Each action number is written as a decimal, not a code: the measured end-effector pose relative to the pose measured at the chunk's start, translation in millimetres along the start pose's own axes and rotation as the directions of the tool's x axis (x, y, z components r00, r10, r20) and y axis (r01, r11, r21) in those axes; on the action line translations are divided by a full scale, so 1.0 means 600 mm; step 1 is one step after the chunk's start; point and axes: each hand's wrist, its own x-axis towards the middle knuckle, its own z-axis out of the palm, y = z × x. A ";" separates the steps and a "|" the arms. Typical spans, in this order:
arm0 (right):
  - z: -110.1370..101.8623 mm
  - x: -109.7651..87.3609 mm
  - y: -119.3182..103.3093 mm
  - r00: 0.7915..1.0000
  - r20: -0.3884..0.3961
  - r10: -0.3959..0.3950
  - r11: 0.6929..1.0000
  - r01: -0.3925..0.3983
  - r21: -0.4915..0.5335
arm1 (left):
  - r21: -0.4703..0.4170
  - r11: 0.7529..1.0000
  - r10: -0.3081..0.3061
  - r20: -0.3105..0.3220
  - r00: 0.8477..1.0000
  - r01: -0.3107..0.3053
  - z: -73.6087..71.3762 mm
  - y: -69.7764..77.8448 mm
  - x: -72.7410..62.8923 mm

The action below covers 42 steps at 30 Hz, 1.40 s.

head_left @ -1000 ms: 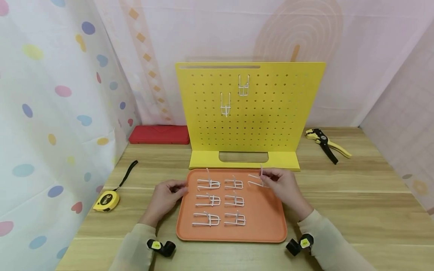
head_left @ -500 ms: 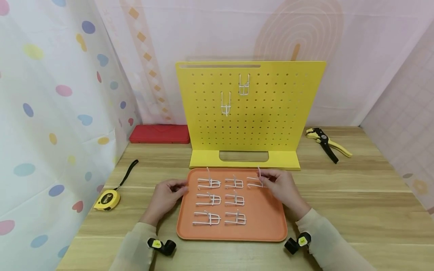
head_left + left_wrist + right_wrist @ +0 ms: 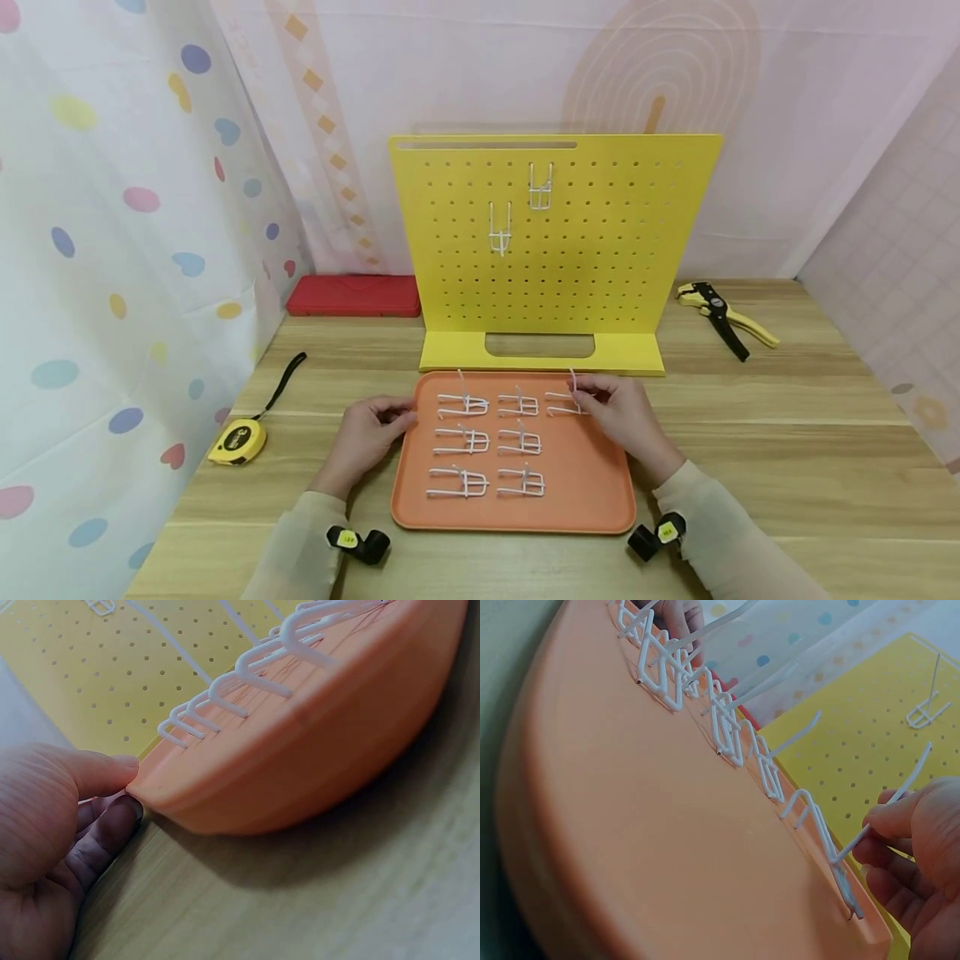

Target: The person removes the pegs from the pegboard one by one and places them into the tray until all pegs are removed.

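An orange tray [image 3: 510,517] lies on the table with several white wire pegboard hooks in two columns, such as a nearer hook [image 3: 522,482]. My right hand [image 3: 622,417] pinches the upright prong of another pegboard hook [image 3: 825,836] between thumb and fingers, at the tray's far right corner. That hook's frame is at the tray surface; whether it bears on it I cannot tell. My left hand [image 3: 52,817] pinches the tray's left rim, thumb above and fingers at the side. Behind the tray stands a yellow pegboard [image 3: 570,292] bearing an upper hook [image 3: 540,187] and a lower hook [image 3: 500,229].
A red case [image 3: 354,297] lies left of the pegboard. Towards the left edge is a yellow tape measure [image 3: 238,442] with a black strap. Yellow-and-black wire strippers [image 3: 720,315] lie at the right. Patterned curtains hang behind and at both sides.
My right hand has shifted slightly left with its hook, and the hook's prongs have come down a little towards the tray. My left hand has stayed on the rim.
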 end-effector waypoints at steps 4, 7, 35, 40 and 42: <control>-0.001 -0.001 0.000 1.000 0.001 0.004 1.000 -0.003 -0.003 | -0.004 1.000 0.001 0.004 1.000 -0.001 0.000 0.001 0.000; -0.001 -0.001 0.000 1.000 0.003 0.006 1.000 -0.006 -0.005 | -0.005 1.000 -0.001 0.005 1.000 0.001 0.000 0.000 0.000; -0.002 -0.002 0.001 1.000 0.006 0.003 1.000 -0.002 -0.015 | -0.007 1.000 -0.019 0.002 1.000 0.019 0.000 0.005 -0.001; -0.003 -0.002 0.000 1.000 0.009 0.009 1.000 -0.009 -0.012 | -0.012 1.000 -0.024 -0.001 1.000 0.024 0.001 0.004 0.000; -0.003 -0.002 0.000 1.000 0.009 0.010 1.000 -0.010 -0.015 | -0.012 1.000 -0.024 -0.001 1.000 0.024 0.001 0.004 0.000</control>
